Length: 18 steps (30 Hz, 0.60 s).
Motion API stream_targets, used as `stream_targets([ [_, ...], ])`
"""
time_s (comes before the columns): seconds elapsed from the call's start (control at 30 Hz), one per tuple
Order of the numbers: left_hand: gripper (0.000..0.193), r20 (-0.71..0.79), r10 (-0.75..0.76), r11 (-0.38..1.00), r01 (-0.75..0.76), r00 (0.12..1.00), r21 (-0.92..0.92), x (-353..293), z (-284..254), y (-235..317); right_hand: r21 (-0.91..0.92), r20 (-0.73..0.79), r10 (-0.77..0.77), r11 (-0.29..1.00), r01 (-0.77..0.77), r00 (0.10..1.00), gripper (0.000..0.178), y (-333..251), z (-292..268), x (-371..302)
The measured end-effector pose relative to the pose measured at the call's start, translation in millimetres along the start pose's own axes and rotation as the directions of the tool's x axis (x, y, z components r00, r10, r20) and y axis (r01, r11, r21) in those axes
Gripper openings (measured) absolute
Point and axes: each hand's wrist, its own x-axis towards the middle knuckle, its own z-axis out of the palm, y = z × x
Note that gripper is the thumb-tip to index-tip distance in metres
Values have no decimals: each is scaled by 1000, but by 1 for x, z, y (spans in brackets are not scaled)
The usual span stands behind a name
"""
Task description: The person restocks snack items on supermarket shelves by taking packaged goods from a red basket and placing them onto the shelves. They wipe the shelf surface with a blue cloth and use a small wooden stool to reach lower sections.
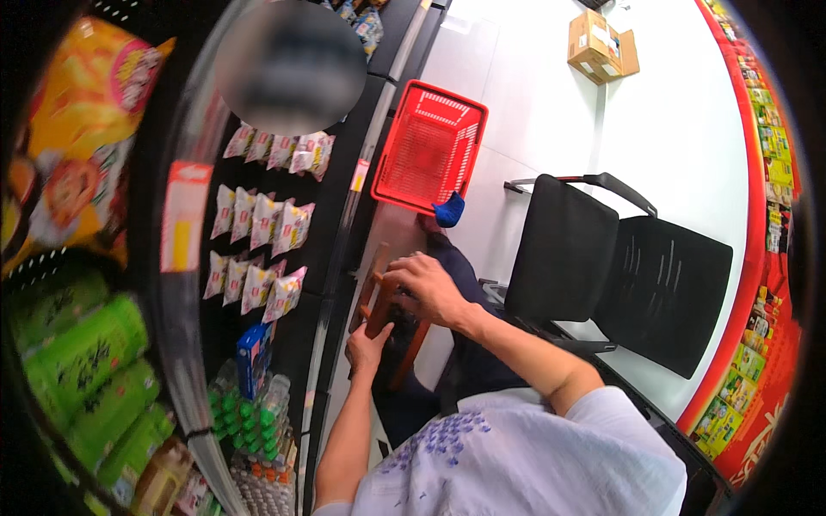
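A reddish-brown wooden piece [379,314] with short bars sticking out stands in front of my lap; its exact kind I cannot make out. My left hand [368,346] is closed around its near end, thumb laid along the side. Over its upper part my right hand [428,287] bends down with curled fingers, gripping near the top edge. Just right of it runs another wooden bar [409,357], slanting beside a dark surface partly hidden by my hands. Beyond my hands, a red plastic shopping basket [385,163] sits on the floor, with a blue item [448,210] at its near corner.
Close on the left, dark store shelves hold small snack bags [256,288], green-capped bottles [258,421], a blue box [253,359] and green packs [86,353]. A black chair [561,254] stands at right. An open cardboard box [594,47] lies farther off. Red display shelving [731,396] lines the right.
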Motion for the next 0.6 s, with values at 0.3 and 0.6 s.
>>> stream_targets([
  [0.3,53,-11,-160,986,160,987,46,76,72,-36,62,-203,889,430,-901,410,43,240,-22,-169],
  [0.6,47,5,-262,962,260,965,87,141,155,-83,-207,-220,946,194,-959,239,58,329,-19,-256],
])
